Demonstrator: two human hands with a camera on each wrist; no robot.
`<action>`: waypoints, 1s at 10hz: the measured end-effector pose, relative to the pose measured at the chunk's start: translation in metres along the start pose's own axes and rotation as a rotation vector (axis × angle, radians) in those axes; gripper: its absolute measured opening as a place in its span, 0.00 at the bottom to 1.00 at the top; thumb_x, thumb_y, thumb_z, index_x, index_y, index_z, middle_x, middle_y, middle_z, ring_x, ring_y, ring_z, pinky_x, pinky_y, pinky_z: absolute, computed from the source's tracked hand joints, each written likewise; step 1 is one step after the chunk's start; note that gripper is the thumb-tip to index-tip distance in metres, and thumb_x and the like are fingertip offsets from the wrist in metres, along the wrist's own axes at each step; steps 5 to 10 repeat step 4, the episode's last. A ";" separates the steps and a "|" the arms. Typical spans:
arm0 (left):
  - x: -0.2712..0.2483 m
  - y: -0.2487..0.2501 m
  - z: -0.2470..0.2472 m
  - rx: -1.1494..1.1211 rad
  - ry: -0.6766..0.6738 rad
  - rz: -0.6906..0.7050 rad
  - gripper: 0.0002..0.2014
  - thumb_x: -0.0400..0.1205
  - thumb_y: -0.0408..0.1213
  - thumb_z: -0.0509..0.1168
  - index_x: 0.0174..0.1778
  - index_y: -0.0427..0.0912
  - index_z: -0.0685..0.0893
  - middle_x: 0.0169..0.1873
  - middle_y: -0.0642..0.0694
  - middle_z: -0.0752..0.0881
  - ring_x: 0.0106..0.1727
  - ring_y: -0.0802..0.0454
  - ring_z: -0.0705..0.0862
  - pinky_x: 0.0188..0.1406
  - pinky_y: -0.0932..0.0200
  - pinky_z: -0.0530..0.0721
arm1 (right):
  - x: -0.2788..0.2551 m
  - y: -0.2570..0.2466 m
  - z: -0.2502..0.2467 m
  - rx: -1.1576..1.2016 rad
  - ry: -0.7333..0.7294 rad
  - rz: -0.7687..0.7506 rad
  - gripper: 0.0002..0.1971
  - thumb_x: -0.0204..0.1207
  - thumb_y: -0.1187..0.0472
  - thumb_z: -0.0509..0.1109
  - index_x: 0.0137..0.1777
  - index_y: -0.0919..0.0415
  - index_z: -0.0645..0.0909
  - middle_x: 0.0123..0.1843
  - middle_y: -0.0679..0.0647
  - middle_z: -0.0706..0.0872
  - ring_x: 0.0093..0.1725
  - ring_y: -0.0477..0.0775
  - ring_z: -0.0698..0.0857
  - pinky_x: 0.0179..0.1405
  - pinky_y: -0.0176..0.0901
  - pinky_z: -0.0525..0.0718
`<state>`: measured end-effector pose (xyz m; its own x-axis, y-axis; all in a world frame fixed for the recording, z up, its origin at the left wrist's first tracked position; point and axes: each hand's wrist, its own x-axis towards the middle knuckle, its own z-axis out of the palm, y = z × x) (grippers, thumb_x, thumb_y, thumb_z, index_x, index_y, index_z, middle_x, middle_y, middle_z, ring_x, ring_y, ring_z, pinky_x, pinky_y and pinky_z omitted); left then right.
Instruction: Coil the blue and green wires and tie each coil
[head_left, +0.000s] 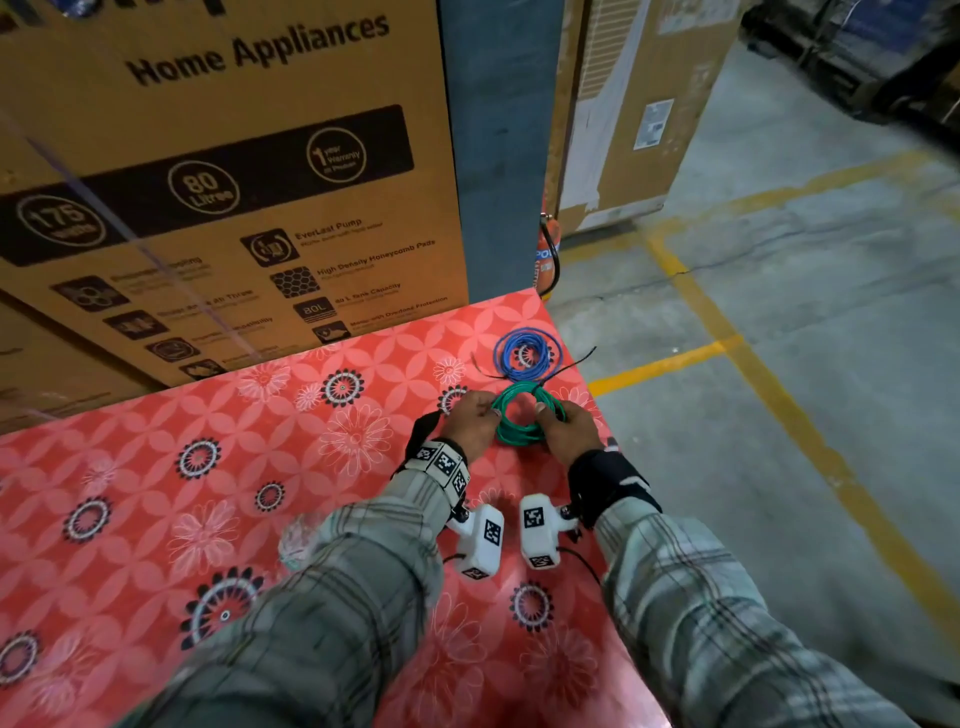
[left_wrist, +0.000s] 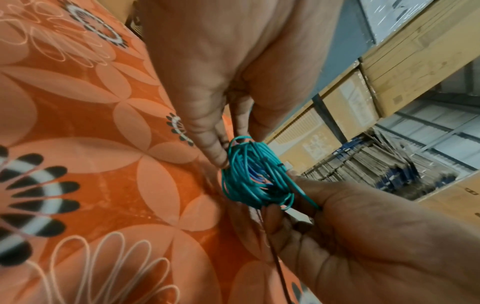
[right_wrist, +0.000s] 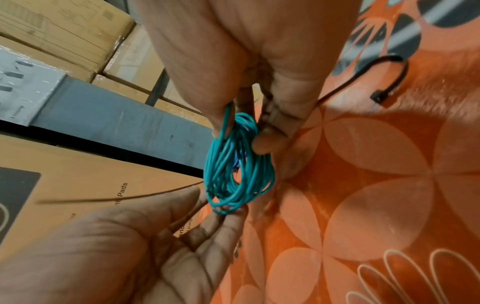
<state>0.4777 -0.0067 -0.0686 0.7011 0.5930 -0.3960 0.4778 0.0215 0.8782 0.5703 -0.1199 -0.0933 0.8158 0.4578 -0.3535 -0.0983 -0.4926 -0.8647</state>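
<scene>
The green wire coil (head_left: 523, 415) is held just above the red floral tablecloth (head_left: 311, 467). My left hand (head_left: 488, 413) pinches its left side and my right hand (head_left: 546, 415) pinches its right side. In the left wrist view my left hand (left_wrist: 233, 148) meets the green coil (left_wrist: 249, 179) from above. The right hand (right_wrist: 241, 137) grips the coil (right_wrist: 236, 168) at its top. A thin black tie strip (right_wrist: 116, 199) runs out from the coil; I cannot tell which hand holds it. The blue wire coil (head_left: 527, 353) lies flat behind.
A black cable tie (head_left: 571, 364) lies across the blue coil near the table's right edge, and another black tie (right_wrist: 387, 82) lies on the cloth. A large cardboard box (head_left: 208, 182) stands along the table's back. Concrete floor (head_left: 779, 364) drops off to the right.
</scene>
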 end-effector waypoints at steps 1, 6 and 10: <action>0.004 -0.009 -0.003 -0.030 -0.069 0.006 0.14 0.81 0.21 0.56 0.43 0.45 0.80 0.47 0.38 0.84 0.50 0.46 0.82 0.54 0.49 0.79 | 0.004 0.002 0.005 -0.102 -0.008 -0.020 0.15 0.79 0.55 0.69 0.51 0.69 0.84 0.47 0.66 0.88 0.47 0.63 0.86 0.44 0.47 0.79; -0.026 -0.008 -0.025 -0.017 0.010 -0.045 0.18 0.86 0.29 0.59 0.72 0.31 0.75 0.65 0.35 0.81 0.68 0.41 0.79 0.67 0.50 0.77 | -0.026 -0.011 0.001 -0.331 0.155 -0.048 0.19 0.77 0.58 0.69 0.64 0.70 0.79 0.61 0.72 0.83 0.62 0.70 0.80 0.59 0.53 0.75; -0.026 -0.008 -0.025 -0.017 0.010 -0.045 0.18 0.86 0.29 0.59 0.72 0.31 0.75 0.65 0.35 0.81 0.68 0.41 0.79 0.67 0.50 0.77 | -0.026 -0.011 0.001 -0.331 0.155 -0.048 0.19 0.77 0.58 0.69 0.64 0.70 0.79 0.61 0.72 0.83 0.62 0.70 0.80 0.59 0.53 0.75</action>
